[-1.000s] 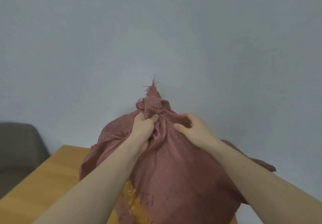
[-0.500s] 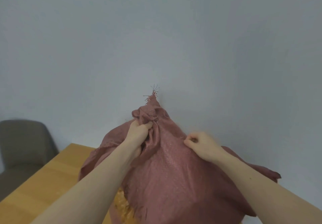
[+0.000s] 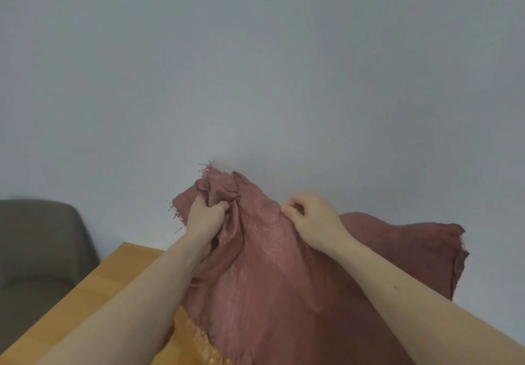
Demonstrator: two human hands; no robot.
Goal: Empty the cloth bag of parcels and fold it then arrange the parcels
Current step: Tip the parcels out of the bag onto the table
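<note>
A dusty-red cloth bag (image 3: 272,273) with frayed edges hangs in the air over the table, held up by both hands. My left hand (image 3: 206,218) grips a bunched fold near the bag's top left. My right hand (image 3: 309,218) pinches the fabric a little to the right, its fingers curled round a fold. A yellow-orange parcel (image 3: 204,344) peeks out under the bag's lower edge, by my left forearm. Any other parcels are hidden by the cloth.
A wooden table (image 3: 93,302) runs along the lower left. A grey-brown upholstered chair (image 3: 37,248) stands at its far left. A plain pale wall (image 3: 255,66) fills the background.
The bag's peaked top has dropped and spread wider. My right hand has slid rightward along the fabric, away from my left hand, and the bag's right side has fanned out.
</note>
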